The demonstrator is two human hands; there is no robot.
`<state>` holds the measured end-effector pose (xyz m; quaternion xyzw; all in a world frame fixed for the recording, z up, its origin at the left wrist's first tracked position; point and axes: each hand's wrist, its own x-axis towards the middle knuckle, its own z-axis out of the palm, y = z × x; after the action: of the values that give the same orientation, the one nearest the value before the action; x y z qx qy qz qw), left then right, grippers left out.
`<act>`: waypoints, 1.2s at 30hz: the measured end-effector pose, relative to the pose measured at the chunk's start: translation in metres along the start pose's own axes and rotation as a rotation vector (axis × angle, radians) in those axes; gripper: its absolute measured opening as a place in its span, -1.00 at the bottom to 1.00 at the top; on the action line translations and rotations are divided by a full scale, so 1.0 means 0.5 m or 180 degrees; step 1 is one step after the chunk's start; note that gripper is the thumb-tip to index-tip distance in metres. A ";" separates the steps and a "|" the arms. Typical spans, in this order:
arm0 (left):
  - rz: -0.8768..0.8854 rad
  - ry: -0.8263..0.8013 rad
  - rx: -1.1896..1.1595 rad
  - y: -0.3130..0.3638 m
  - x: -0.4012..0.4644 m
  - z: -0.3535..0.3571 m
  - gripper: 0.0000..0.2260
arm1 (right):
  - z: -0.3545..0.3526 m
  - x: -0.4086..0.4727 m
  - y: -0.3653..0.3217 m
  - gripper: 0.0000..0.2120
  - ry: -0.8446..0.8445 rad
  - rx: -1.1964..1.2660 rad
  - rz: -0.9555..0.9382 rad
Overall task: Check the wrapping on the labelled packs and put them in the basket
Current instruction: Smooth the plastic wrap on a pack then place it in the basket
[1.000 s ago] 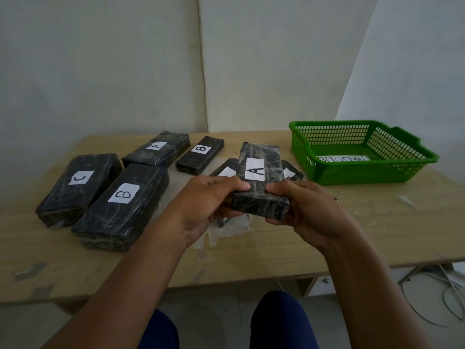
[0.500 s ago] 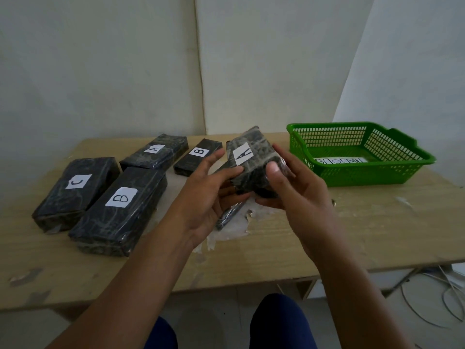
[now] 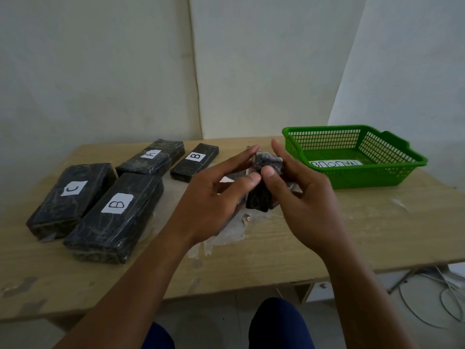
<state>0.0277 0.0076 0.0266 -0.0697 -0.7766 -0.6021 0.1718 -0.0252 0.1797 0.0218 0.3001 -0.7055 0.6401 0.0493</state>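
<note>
pack held on end between two hands

a dark wrapped pack [image 3: 261, 187] stands nearly upright above the worktop [image 3: 327, 235], held between both hands in front of the green basket [image 3: 357, 172]. the left hand [image 3: 214, 197] presses its thumb against the pack's near face, its other fingers stretched out along the left side. the right hand [image 3: 302, 195] does the same from the right, thumb on the pack and fingers extended past its top. the pack's label cannot be seen from here.

the basket sits at the right rear of the worktop and holds only a white paper strip with writing [image 3: 336, 163]. to the left lie four more packs: one marked c [image 3: 73, 195], a large one marked b [image 3: 115, 215] just beside it, one marked a [image 3: 151, 157] behind, and a small one marked b [image 3: 195, 161]. crumpled clear film [image 3: 226, 233] lies under the hands.
</note>
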 end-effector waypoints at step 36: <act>0.1200 0.0741 0.0125 0.019 0.004 0.009 -0.78 | 0.008 0.004 -0.015 -0.50 0.0053 -0.0010 -0.0526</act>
<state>0.0279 0.0144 0.0351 -0.1403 -0.7363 -0.5481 0.3712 -0.0218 0.1754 0.0286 0.3519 -0.6789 0.6352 0.1082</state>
